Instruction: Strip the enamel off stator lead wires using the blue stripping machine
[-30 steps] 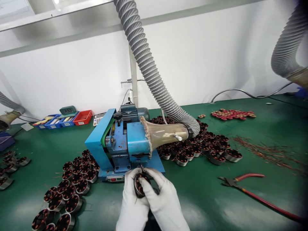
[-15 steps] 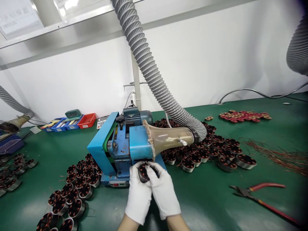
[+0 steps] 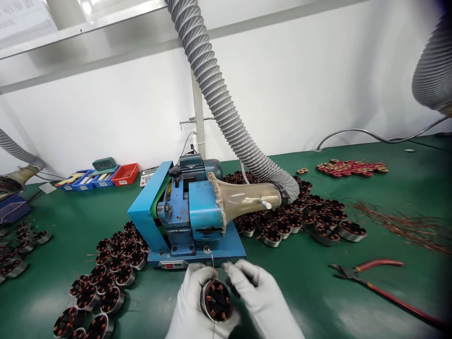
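My left hand [image 3: 192, 299], in a white glove, is wrapped round a motor stator [image 3: 218, 301] with a silver rim, black inside and copper windings. Its wound face is turned up toward me. A thin copper wire [image 3: 213, 261] sticks up from its far side, and another hangs at the near side. Just right of the stator is my gloved right hand [image 3: 252, 287], fingers curled in with dark, soiled tips; what they pinch, if anything, is hidden. Both hands are in front of the blue belt-driven machine [image 3: 206, 207], apart from its hood.
A grey flexible duct [image 3: 219, 89] joins the machine's hood. Rows of stators [image 3: 106, 282] stand at left, with more stators [image 3: 271, 235] behind and right. Red-handled cutters [image 3: 356, 273], loose copper wires [image 3: 399, 223] and red-and-tan rings [image 3: 349, 168] lie on the green table [image 3: 303, 292].
Both hands have drawn back from under the machine's hood toward me, bringing the stator along. My right hand has come off the stator to its right. The view has shifted slightly.
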A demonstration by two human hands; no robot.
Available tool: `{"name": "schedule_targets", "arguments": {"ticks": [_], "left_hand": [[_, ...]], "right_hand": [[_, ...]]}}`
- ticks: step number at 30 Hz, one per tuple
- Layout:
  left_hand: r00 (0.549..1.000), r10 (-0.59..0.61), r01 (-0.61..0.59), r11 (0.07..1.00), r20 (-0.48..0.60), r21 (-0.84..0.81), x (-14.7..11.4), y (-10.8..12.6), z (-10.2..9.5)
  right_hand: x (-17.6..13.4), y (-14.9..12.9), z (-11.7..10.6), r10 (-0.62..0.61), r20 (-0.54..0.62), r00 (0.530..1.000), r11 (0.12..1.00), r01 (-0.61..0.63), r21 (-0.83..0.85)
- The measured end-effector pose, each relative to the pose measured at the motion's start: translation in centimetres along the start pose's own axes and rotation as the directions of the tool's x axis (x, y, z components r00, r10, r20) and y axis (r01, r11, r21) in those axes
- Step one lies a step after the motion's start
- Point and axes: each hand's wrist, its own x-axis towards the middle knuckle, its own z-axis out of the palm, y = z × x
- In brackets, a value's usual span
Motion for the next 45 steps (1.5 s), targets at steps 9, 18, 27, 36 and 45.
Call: {"name": "schedule_targets", "arguments": {"ticks": [9, 18, 27, 36, 45], "left_hand": [[0.997, -0.060, 0.068, 0.986, 0.055, -0.154, -1.0, 0.4, -0.2], [0.989, -0.138, 0.134, 0.988, -0.045, -0.081, -1.3, 0.2, -0.2], [0.919, -0.392, 0.387, 0.886, 0.035, -0.255, 3.4, -2.4, 2.4], [0.931, -0.362, 0.352, 0.922, -0.039, -0.160, 4.8, -1.4, 3.5], [0.913, -0.408, 0.394, 0.880, 0.004, -0.265, 3.2, -1.6, 2.8]], "right_hand": [[-0.1, -1.4, 2.1, 0.223, 0.096, 0.970, 0.845, -0.242, 0.477], [1.4, -0.8, 1.5, 0.181, -0.097, 0.979, 0.837, -0.101, 0.538], [2.7, 2.1, 3.9, -0.052, -0.131, 0.990, 0.987, 0.071, 0.142], [4.7, 2.2, 3.4, 0.017, -0.108, 0.994, 0.981, 0.005, 0.195], [2.8, 2.1, 3.4, -0.065, -0.161, 0.985, 0.994, 0.077, 0.075]]}}
